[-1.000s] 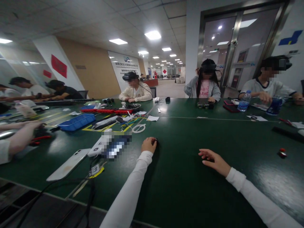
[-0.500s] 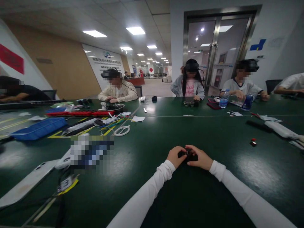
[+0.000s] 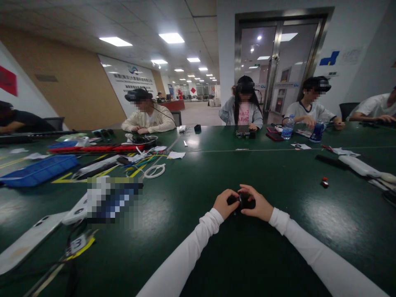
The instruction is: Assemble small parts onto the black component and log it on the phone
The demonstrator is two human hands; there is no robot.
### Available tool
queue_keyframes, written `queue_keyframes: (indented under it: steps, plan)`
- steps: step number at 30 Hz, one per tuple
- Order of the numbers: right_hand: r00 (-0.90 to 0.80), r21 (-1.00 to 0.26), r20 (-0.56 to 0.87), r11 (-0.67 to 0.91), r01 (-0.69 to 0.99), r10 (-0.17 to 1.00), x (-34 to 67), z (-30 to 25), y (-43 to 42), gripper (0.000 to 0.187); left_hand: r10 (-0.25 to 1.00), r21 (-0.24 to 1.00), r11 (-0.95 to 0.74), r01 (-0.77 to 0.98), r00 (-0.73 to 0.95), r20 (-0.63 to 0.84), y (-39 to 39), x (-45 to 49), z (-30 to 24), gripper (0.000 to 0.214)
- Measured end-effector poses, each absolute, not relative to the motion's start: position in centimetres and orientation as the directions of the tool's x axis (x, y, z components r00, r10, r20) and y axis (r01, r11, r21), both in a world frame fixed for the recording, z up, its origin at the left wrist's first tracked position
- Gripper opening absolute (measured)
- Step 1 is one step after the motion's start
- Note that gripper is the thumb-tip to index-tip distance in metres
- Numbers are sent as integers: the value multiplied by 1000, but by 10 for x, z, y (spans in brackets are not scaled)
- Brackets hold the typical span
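A small black object [image 3: 245, 202] is held just over the green table [image 3: 253, 247], in front of me. My left hand [image 3: 225, 204] grips its left side, with the thumb and fingers curled around it. My right hand [image 3: 259, 205] curves round the other side, thumb below and fingers above. The fingertips of both hands almost meet. Its kind cannot be made out, since it is dark and partly covered by the fingers. To the right, apart from my hands, lies a small red and silver piece [image 3: 324, 182].
At the left are a blue tray [image 3: 40, 170], a coiled white cable [image 3: 154, 171], loose wires and a white jointed device [image 3: 31, 239]. White equipment [image 3: 359, 166] lies at the right. Several people wearing headsets sit across the table, near a water bottle [image 3: 287, 128].
The view has turned slightly right, so the scene sits a little further left. My right fingers are raised slightly over the black object. Both hands remain around it.
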State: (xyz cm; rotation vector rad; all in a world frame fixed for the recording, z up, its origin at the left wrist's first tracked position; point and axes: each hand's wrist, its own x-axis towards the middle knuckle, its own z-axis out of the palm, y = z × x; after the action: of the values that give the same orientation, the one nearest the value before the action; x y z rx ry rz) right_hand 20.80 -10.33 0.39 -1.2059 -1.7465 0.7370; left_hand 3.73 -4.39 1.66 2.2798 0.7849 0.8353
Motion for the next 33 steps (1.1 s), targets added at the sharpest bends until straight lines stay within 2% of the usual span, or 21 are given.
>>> queue_keyframes:
  steps: [4,12,21,28,33]
  plan:
    - [-155,-817,378,408,408,913,206,10,-106,75,687,718,-639,275,623,373,-45,37,20,18]
    - [-154,-683,515,512,521,843,201,18,-112,72,680,740,-643,196,591,434,-45,35,21,22]
    - [-173,-640,550,545,541,817,201,20,-112,72,690,764,-621,177,586,425,-44,33,21,20]
    - [-158,-675,503,500,542,850,204,16,-110,75,785,870,-473,139,515,345,-40,31,20,19]
    - [-138,-708,468,464,533,873,205,12,-109,77,883,957,-290,16,390,261,-30,27,16,23]
